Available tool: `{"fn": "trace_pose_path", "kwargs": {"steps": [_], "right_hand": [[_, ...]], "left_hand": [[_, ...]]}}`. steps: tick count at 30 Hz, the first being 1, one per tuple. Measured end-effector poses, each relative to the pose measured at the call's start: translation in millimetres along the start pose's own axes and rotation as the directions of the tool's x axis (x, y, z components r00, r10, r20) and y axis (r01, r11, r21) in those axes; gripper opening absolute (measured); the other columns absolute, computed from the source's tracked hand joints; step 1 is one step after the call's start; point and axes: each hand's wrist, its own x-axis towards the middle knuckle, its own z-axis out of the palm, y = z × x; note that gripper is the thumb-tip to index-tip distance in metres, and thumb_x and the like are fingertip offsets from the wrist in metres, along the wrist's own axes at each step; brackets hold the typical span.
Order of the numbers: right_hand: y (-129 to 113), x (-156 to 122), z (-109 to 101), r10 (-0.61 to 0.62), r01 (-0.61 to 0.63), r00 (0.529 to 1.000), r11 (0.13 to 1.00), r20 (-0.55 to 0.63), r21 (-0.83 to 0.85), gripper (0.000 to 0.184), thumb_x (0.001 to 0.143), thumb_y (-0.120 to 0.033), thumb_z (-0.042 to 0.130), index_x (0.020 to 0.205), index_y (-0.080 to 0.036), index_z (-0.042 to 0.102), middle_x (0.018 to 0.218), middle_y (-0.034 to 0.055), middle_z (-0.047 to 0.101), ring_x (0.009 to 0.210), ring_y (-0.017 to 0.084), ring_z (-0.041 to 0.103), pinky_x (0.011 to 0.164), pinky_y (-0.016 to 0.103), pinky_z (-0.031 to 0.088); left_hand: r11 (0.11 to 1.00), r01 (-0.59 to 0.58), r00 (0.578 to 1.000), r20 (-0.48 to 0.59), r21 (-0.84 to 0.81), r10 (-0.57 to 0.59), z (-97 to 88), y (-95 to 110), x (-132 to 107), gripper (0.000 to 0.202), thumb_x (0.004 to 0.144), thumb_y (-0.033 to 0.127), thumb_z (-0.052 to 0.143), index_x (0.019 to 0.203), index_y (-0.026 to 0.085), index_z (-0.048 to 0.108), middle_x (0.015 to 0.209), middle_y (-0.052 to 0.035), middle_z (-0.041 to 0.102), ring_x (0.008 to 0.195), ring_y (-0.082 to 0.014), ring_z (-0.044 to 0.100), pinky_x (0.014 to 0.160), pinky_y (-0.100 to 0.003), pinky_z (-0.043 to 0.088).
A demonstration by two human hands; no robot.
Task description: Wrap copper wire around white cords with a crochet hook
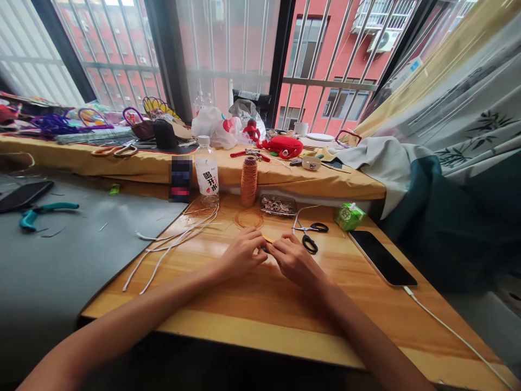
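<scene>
Orange cord (267, 238) sits between the touching fingertips, apparently pinched by left hand (243, 253) and right hand (296, 262).

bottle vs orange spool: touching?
Apart. The head view shows the bottle and the spool standing side by side on the table, with a plain gap between them.

Orange thread spool (248, 181); teal-handled pliers (40, 211); black scissors (311, 234); green tissue pack (349, 216); red plush (284, 146).
</scene>
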Motion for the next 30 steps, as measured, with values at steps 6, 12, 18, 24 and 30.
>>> {"fn": "trace_pose_path", "kwargs": {"steps": [6, 12, 18, 24, 30], "right_hand": [[3, -1, -9, 0.024, -0.024, 1.0, 0.999, -0.005, -0.036, 0.028, 0.086, -0.01, 0.03, 0.087, -0.012, 0.058, 0.068, 0.0043, 0.055, 0.066, 0.014, 0.046, 0.076, 0.031, 0.034], [7, -1, -11, 0.062, -0.062, 0.998, 0.998, 0.03, -0.024, 0.025, 0.087, -0.017, 0.034, 0.089, -0.014, 0.058, 0.074, 0.0061, 0.059, 0.072, 0.016, 0.05, 0.076, 0.032, 0.033], [6, 0, 1, 0.365, -0.387, 0.922, 0.864, 0.13, 0.322, 0.021, 0.084, -0.024, 0.042, 0.079, -0.017, 0.061, 0.075, 0.0044, 0.063, 0.071, 0.015, 0.054, 0.073, 0.031, 0.036], [2, 3, 3, 0.485, -0.574, 0.814, 0.587, 0.32, 0.571, 0.022, 0.081, -0.02, 0.043, 0.075, -0.015, 0.063, 0.075, 0.0046, 0.065, 0.068, 0.014, 0.057, 0.06, 0.024, 0.041], [-1, 3, 5, 0.464, -0.52, 0.849, 0.649, 0.253, 0.555, 0.021, 0.079, -0.018, 0.045, 0.071, -0.015, 0.064, 0.069, 0.0045, 0.063, 0.061, 0.013, 0.054, 0.057, 0.023, 0.039]], "left_hand": [[0.999, 0.014, 0.998, 0.054, -0.044, -0.011, -5.7, 1, 2, 0.013, 0.072, 0.012, 0.042, 0.075, 0.015, 0.055, 0.074, -0.0041, 0.056, 0.074, -0.0153, 0.047, 0.072, -0.029, 0.039], [0.999, 0.042, 0.999, 0.003, -0.033, -0.042, 1.0, -6, 1, 0.013, 0.076, 0.016, 0.043, 0.078, 0.015, 0.056, 0.074, -0.0039, 0.056, 0.075, -0.0148, 0.049, 0.072, -0.029, 0.04], [0.999, -0.033, 0.999, -0.02, 0.019, 0.033, 2.0, -7, -1, 0.012, 0.078, 0.017, 0.043, 0.082, 0.014, 0.054, 0.079, -0.0055, 0.057, 0.077, -0.0153, 0.049, 0.073, -0.028, 0.041], [0.997, -0.048, 0.999, 0.02, 0.068, 0.046, -0.4, -6, -1, 0.014, 0.078, 0.019, 0.044, 0.083, 0.015, 0.056, 0.08, -0.0058, 0.058, 0.078, -0.0159, 0.05, 0.073, -0.029, 0.041], [0.995, -0.052, 0.995, 0.091, 0.089, 0.044, -2.0, -4, -1, 0.011, 0.075, 0.016, 0.047, 0.079, 0.016, 0.056, 0.077, -0.0053, 0.058, 0.075, -0.0158, 0.05, 0.071, -0.028, 0.041]]}}
